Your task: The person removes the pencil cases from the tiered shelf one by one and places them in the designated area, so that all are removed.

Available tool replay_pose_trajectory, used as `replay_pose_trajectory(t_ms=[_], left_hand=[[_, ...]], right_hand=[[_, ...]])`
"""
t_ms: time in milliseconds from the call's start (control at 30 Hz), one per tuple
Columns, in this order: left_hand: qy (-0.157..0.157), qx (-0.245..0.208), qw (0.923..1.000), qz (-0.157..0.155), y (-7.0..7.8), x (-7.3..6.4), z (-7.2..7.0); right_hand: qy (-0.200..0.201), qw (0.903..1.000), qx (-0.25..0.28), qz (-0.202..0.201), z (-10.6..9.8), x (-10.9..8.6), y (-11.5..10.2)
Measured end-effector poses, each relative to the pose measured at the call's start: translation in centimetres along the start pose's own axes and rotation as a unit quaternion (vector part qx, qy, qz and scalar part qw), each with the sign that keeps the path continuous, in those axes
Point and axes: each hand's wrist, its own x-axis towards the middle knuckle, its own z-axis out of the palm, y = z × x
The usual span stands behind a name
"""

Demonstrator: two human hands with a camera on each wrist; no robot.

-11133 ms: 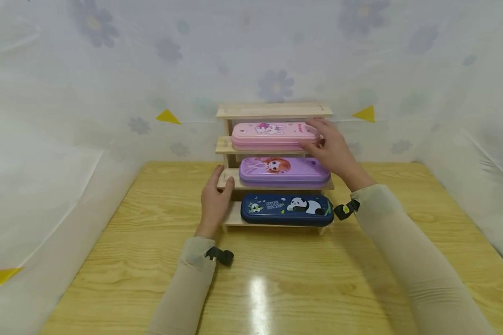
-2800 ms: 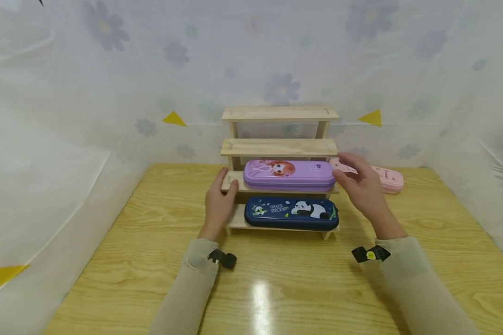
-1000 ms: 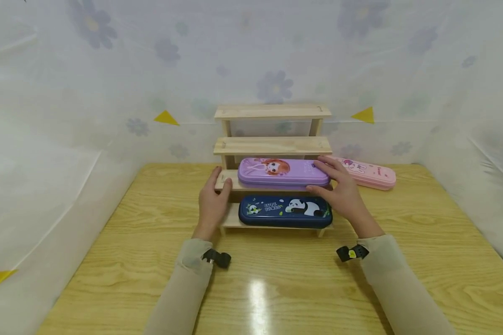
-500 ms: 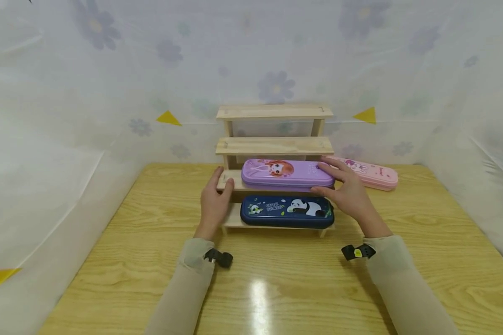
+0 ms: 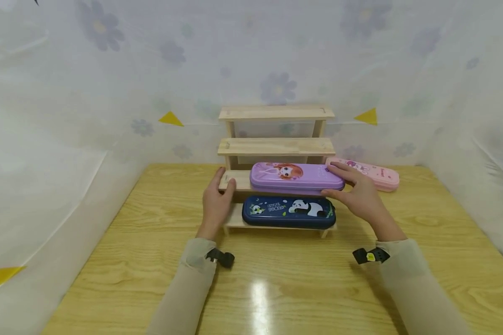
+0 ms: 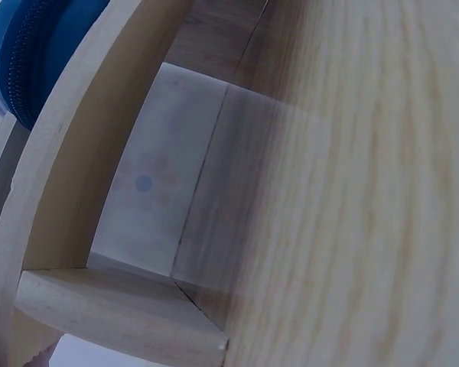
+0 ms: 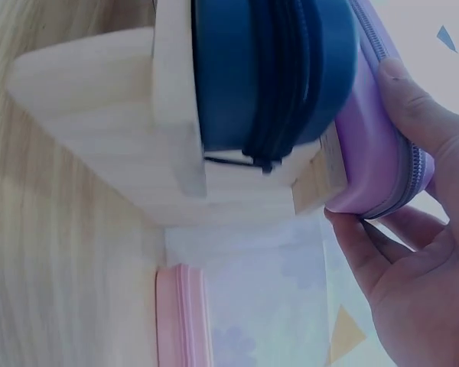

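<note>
Head view: the right hand (image 5: 362, 197) grips the purple pencil case (image 5: 287, 179) by its right end, thumb at the front; that case is at the second shelf (image 5: 241, 178) from the bottom, jutting past its right edge; the left hand (image 5: 216, 202) holds the wooden stand (image 5: 276, 146) between thumb and fingers; the navy pencil case (image 5: 282, 212) lies on the lowest shelf (image 5: 235, 218); the pink pencil case (image 5: 381, 177) lies on the table (image 5: 310, 279), right of the stand.

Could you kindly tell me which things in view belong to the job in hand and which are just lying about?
Likely part of the job:
purple case, in the right hand
wooden rack, left hand at its end
navy case, on the rack
pink case, on the table

Apparently just surroundings:
yellow triangles
flowered backdrop
table itself
</note>
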Motion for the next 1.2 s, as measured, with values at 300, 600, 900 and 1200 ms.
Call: replay_pose_trajectory(t_ms=[300, 600, 900, 1200], left_hand=[[0.000, -0.002, 1.0000, -0.002, -0.2, -0.2, -0.1], [-0.007, -0.002, 1.0000, 0.004, 0.1, -0.3, -0.2], [-0.004, -0.004, 1.0000, 0.005, 0.0, -0.3, -0.1], [-0.009, -0.010, 0.9999, 0.006, -0.1, -0.3, -0.2]], right_hand=[[0.002, 0.9997, 0.021, -0.007, -1.5, -1.1, 1.0], [0.030, 0.9986, 0.039, -0.018, -2.6, -1.9, 2.3], [0.043, 0.9984, 0.028, -0.024, -4.0, -3.5, 3.1], [0.068, 0.9972, 0.029, -0.008, -5.5, -5.0, 4.9]])
